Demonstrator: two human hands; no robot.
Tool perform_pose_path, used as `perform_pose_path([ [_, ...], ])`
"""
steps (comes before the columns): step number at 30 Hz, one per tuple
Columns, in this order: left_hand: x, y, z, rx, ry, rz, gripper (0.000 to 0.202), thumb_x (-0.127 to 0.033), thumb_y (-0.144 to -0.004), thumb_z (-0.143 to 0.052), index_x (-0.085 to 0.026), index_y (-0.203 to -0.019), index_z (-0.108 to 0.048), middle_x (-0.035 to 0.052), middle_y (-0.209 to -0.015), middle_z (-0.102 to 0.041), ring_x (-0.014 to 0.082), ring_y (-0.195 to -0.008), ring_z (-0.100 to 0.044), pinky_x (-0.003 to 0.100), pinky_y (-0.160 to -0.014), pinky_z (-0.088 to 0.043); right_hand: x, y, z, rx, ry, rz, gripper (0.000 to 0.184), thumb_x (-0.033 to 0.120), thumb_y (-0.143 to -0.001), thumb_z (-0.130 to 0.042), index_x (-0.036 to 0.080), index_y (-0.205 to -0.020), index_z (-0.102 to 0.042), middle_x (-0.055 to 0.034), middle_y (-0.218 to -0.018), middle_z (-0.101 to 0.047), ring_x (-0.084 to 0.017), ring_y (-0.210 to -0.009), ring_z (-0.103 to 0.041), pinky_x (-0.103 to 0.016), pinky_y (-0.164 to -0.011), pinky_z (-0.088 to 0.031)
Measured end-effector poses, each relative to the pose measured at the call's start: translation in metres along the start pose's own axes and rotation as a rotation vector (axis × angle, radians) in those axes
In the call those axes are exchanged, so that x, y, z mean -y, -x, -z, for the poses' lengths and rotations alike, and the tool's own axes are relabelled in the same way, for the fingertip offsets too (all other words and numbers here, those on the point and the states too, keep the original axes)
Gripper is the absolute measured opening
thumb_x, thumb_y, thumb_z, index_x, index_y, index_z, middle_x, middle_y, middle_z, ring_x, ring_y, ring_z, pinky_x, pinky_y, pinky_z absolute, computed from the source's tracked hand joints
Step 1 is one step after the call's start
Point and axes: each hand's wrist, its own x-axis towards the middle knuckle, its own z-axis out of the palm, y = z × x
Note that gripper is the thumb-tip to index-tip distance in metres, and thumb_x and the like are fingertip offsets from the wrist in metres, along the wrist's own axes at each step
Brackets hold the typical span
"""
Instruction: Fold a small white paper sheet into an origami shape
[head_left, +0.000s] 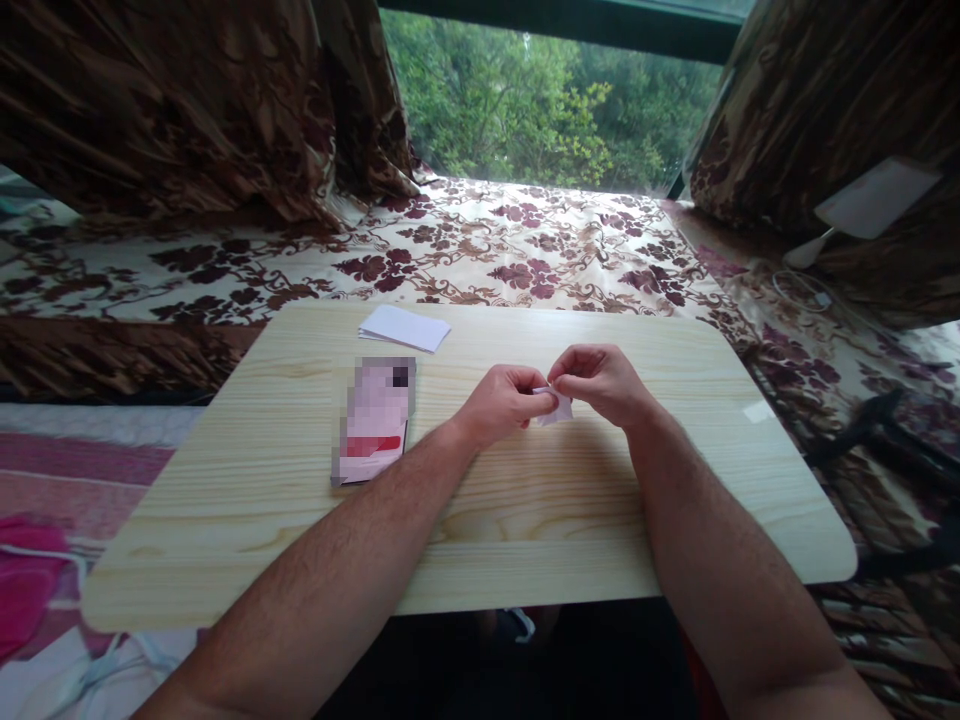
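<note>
A small folded piece of white paper [556, 408] is held above the middle of the wooden table [525, 510]. My left hand [502, 402] pinches its left side between thumb and fingers. At its upper edge, the thumb and index finger of my right hand [600, 382] are closed together, close to my left fingertips. Part of the paper is hidden behind my fingers. Beyond my left forearm lies a stack of white paper sheets [405, 328], near the far edge of the table.
A phone-like object [379, 415], partly pixelated, lies left of my left forearm. A small white scrap [757, 412] is at the table's right side. Behind the table is a ledge with a flowered cloth [525, 240], with a white lamp [874, 198] at the right.
</note>
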Motion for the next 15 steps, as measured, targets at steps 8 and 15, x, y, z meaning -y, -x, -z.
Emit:
perform_pose_path([
  [8, 0.0013, -0.0011, -0.0001, -0.019, 0.028, -0.009, 0.019, -0.031, -0.071, -0.070, -0.014, -0.067, -0.065, -0.0034, -0.054, -0.055, 0.0071, -0.048, -0.046, 0.021, -0.046, -0.034, -0.0003, -0.0012, 0.0005, -0.024, -0.035, 0.025, 0.011, 0.012, -0.065, -0.071, 0.014, -0.076, -0.068, 0.0005, -0.069, -0.065, -0.011, -0.062, -0.056, -0.023, -0.056, -0.044],
  [15, 0.0028, -0.0014, -0.0014, -0.055, 0.044, -0.012, 0.019, -0.031, -0.071, -0.071, -0.014, -0.069, -0.064, -0.0021, -0.058, -0.057, 0.0079, -0.049, -0.049, 0.021, -0.045, -0.038, -0.0002, -0.0016, -0.0003, -0.049, -0.024, 0.026, 0.012, 0.014, -0.064, -0.072, 0.015, -0.074, -0.067, 0.0008, -0.068, -0.065, -0.011, -0.061, -0.056, -0.024, -0.057, -0.045],
])
